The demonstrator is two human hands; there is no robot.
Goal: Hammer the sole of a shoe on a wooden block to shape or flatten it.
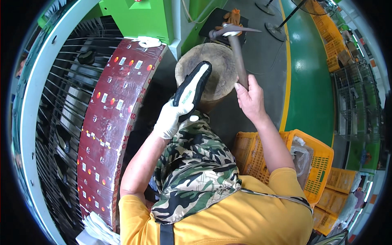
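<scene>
A black, white-soled shoe [192,90], perhaps light and pliable, is gripped at its near end by the white-gloved left hand [169,118]; a head-heavy, brown-handled hammer [237,57], low by the bare right hand [252,99].

grey floor [265,53] | yellow line [289,61] | green walkway [311,98] | wire rack [357,106]

Gap between shoe [193,87] and hammer [237,50]; stump [221,67] beneath, clearance uncertain.

The person wears a yellow-orange shirt [245,216] with 2 short sleeves [134,210] and a camouflage apron [196,151] in green, black and cream. A white glove [165,127] covers the left hand [172,116]; the right hand [251,99] is bare. 1 broad dark strap [166,234] crosses the shirt.
</scene>
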